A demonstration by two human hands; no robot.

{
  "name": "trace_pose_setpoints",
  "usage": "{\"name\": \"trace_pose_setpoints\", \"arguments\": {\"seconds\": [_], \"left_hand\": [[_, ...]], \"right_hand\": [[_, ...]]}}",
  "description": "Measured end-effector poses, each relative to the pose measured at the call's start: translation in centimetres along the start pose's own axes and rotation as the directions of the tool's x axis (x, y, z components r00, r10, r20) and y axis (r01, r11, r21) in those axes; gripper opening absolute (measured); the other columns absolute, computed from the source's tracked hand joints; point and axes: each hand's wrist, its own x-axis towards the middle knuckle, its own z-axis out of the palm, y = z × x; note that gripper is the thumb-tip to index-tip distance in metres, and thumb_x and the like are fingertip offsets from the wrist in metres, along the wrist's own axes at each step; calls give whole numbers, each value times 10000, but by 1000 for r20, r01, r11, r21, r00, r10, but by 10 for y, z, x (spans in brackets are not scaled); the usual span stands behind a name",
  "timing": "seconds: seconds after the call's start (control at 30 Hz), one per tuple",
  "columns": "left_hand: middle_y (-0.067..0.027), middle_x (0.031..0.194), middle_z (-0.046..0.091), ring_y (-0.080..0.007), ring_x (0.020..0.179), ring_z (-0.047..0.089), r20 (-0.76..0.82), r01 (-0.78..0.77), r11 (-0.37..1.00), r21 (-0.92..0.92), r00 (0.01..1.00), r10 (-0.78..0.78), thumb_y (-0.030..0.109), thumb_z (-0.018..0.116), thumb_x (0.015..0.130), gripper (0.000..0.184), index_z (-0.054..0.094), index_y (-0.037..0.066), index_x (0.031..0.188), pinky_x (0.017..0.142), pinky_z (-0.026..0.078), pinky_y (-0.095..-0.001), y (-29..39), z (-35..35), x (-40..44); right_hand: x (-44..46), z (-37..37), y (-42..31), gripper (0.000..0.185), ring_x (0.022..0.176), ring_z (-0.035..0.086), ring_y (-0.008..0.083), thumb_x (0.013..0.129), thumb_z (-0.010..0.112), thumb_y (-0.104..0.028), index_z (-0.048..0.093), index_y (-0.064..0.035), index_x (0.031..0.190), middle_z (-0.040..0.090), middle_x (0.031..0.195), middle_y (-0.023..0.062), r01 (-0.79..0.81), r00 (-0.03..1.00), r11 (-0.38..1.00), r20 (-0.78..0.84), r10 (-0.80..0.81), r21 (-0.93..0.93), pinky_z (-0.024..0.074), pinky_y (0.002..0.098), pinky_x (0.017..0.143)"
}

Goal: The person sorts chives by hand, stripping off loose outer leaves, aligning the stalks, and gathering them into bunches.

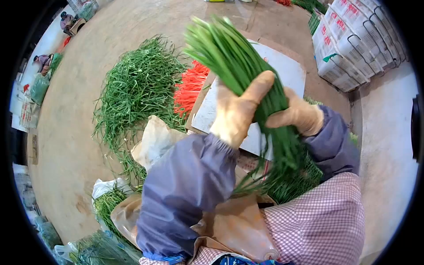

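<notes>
A thick bundle of long green stalks (pixel 229 57) slants over a white board (pixel 289 73), its pale ends at the upper left and its loose leaves hanging down. Around its middle, from the left, my gloved left hand (pixel 240 106) is closed, thumb across the stalks. Just to the right and slightly lower, my gloved right hand (pixel 298 114) also grips the bundle. Red ties (pixel 190 88) lie beside the board's left edge. More green leaves (pixel 293 179) are beneath the bundle, close to my lap.
On the floor at left lies a big heap of greens (pixel 137 79). White crates (pixel 353 39) are stacked at the upper right. A bag of greens (pixel 110 203) stands at the lower left. Two people (pixel 44 62) (pixel 67 23) sit far off at the upper left.
</notes>
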Motion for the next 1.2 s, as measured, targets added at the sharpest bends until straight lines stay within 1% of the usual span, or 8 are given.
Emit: {"name": "trace_pose_setpoints", "arguments": {"seconds": [0.23,0.33,0.43,0.57,0.63,0.7,0.93,1.2], "left_hand": [[-220,1233,578,-309,1039,612,72,360,711,604,864,-499,621,614,850,832,450,-22,1352,848,513,-416,-97,-44,41],[-159,997,630,-266,819,635,-53,646,712,275,750,-659,459,614,912,555,503,26,1242,658,522,-379,-149,-91,52],[-125,888,625,-216,666,612,172,720,691,-70,691,-702,274,557,970,259,510,55,1101,530,482,-298,-166,-123,58],[-91,830,562,-170,635,520,314,741,613,-273,671,-671,173,523,973,178,494,36,1082,517,427,-299,-181,-152,70],[1,657,404,-72,474,304,-155,688,704,-177,687,-710,96,543,958,87,471,53,935,388,229,-251,-123,-91,49],[-166,1079,651,-246,812,667,-188,666,739,103,743,-643,241,516,979,427,459,3,1328,671,564,-346,-126,-110,48],[-142,1301,562,-204,974,636,-338,361,919,156,894,-294,184,577,951,508,407,19,1401,824,515,-310,-74,-96,16],[-143,975,697,-183,839,668,-245,-195,939,283,932,267,106,552,972,287,595,-48,1211,781,552,-324,59,-147,-176]], "right_hand": [[6,-85,59,862,1134,562,261,692,803,-200,377,-16,1419,591,1217,147,-70,967,641,-209,-144,-764,435,358,992],[38,-90,110,1043,1269,464,387,703,781,-451,247,-7,1481,459,1382,249,-417,907,37,-419,-34,-908,388,406,1052],[35,-96,113,1146,1310,418,390,686,746,-582,187,-9,1506,387,1439,259,-337,941,-57,-334,-56,-940,341,419,1087],[34,-118,84,1187,1283,444,419,660,760,-603,183,1,1503,450,1380,288,-270,961,96,-261,95,-958,337,463,1079],[30,-139,73,1105,1188,538,412,685,714,-658,303,16,1458,564,1244,292,-211,977,111,-212,-4,-971,411,475,1011],[20,-144,56,860,1178,561,367,770,719,-555,472,19,1360,585,1246,259,-211,940,123,-235,-247,-970,434,440,1000],[12,-99,-8,398,976,625,150,891,688,-261,638,20,1168,688,1010,98,101,851,742,-330,-410,-662,486,293,887],[84,29,-9,254,818,624,158,938,565,-147,652,43,1081,679,895,91,291,950,742,90,-299,-604,497,297,768]]}}
